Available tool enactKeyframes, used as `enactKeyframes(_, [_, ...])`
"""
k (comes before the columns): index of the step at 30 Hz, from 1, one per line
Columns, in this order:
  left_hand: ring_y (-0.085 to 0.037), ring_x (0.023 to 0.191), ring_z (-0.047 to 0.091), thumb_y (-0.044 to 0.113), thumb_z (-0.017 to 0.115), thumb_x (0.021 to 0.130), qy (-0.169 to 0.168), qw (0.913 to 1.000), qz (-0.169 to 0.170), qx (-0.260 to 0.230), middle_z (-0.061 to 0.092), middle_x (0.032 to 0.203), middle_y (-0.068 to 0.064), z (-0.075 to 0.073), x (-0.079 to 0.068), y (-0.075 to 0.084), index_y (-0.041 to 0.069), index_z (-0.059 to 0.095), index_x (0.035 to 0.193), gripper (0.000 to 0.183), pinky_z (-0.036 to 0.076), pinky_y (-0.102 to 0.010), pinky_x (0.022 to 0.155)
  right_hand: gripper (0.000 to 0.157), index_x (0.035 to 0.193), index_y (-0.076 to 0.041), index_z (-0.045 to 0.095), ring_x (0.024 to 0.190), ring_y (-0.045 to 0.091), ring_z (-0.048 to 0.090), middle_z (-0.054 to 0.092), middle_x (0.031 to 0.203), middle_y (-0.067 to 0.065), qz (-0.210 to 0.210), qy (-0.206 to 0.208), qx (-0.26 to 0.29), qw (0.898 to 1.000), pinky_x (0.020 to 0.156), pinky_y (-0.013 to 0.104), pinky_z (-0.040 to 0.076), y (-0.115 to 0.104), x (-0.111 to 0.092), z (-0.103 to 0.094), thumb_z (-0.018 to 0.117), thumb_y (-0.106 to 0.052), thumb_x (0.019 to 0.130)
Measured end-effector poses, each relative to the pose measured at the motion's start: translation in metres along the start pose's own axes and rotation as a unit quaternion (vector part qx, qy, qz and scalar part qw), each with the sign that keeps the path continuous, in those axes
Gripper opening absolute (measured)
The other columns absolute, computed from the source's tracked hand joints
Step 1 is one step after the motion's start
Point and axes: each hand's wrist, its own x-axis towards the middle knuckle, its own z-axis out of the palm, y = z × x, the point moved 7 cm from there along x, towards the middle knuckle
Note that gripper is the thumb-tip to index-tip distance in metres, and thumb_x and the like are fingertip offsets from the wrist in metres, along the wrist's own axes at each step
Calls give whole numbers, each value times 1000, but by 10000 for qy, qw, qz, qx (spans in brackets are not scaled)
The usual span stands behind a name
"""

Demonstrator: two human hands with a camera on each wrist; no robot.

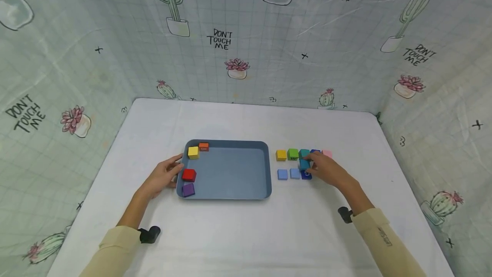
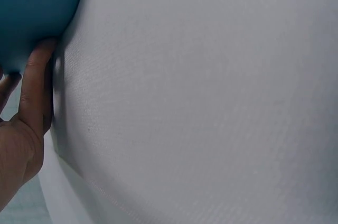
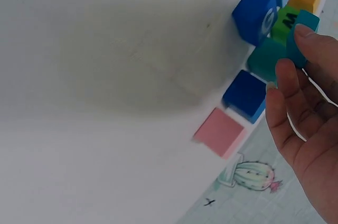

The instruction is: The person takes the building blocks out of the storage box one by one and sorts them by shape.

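Observation:
My right hand (image 1: 326, 169) pinches a teal block (image 3: 297, 50) between thumb and fingers, held over the group of blocks right of the tray. Beneath and around it are another teal block (image 3: 264, 61), a green block (image 3: 282, 26) with a black letter, and a dark blue block (image 3: 256, 12) with a white mark. My left hand (image 1: 159, 178) touches the left side of the blue-grey tray (image 1: 230, 170), its fingers extended along the outer wall. Inside the tray, along its left side, sit an orange block (image 1: 203, 147), a yellow block (image 1: 193, 153), a red block (image 1: 188, 175) and a purple block (image 1: 188, 190).
Right of the tray, a back row includes a yellow block (image 1: 281, 155) and a pink block (image 3: 221, 131). Two light blue blocks, one nearer the tray (image 1: 282, 174), stand in the front row. A printed cloth (image 1: 261, 54) hangs behind the white table (image 1: 230, 234).

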Motion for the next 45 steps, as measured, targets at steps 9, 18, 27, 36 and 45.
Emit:
enactKeyframes(9, [-34, 100, 50, 24, 50, 99, 30, 10000, 7, 36, 42, 129, -25, -2, 2, -3, 11, 25, 150, 58, 56, -36, 70, 38, 118, 4, 57, 87, 24, 56, 56, 104, 11, 160, 149, -58, 9997, 78, 40, 51, 22, -13, -1, 69, -7, 84])
enactKeyframes(18, [-34, 102, 49, 25, 49, 99, 58, 10000, -12, 8, 40, 130, -26, -4, 0, -2, 12, 25, 150, 58, 56, -36, 71, 37, 117, 2, 56, 88, 26, 58, 58, 110, 15, 129, 354, -102, 9992, 80, 43, 51, 35, -19, 1, 70, -4, 83])
enactKeyframes(27, [-34, 101, 50, 24, 49, 99, 53, 10000, -23, -45, 41, 130, -26, -4, -1, -3, 11, 24, 150, 58, 56, -37, 70, 38, 119, 4, 56, 90, 27, 57, 51, 124, 21, 419, 0, -71, 9991, 84, 44, 50, 38, -16, 8, 69, -4, 84])
enactKeyframes(36, [-34, 101, 50, 23, 49, 99, 61, 10000, -31, -21, 40, 131, -26, -3, -1, -3, 12, 24, 150, 58, 56, -36, 70, 38, 120, 3, 55, 94, 30, 57, 49, 126, 21, 557, 35, -94, 9984, 87, 47, 48, 42, -18, 12, 68, -5, 85])
enactKeyframes(45, [-35, 103, 50, 22, 49, 99, -66, 9999, 85, -50, 42, 129, -26, -3, 1, -1, 11, 25, 150, 57, 56, -38, 71, 47, 125, -1, 53, 95, 31, 56, 44, 129, 21, 492, 157, 160, 9985, 86, 48, 48, 44, -28, 19, 72, -7, 82])
